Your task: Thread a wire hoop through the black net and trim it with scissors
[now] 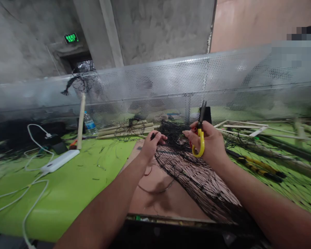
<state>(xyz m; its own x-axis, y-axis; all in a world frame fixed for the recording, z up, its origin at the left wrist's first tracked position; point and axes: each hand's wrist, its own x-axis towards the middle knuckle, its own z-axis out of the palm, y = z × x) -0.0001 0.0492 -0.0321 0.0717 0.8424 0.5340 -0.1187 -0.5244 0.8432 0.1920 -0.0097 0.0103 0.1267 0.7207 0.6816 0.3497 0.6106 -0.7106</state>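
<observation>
My right hand grips a pair of yellow-handled scissors, their dark blades pointing up and shut. They stand just right of a bunched mass of black netting. That fine black net spreads toward me over a brown cardboard sheet. My left hand is curled around a dark gathered bit of the net at the bunch's left side. Both hands are close together above the cardboard.
A green work table holds a white power bank with white cables, a water bottle, bamboo sticks and a yellow-handled tool. White strips lie at the right. A perforated metal fence runs behind.
</observation>
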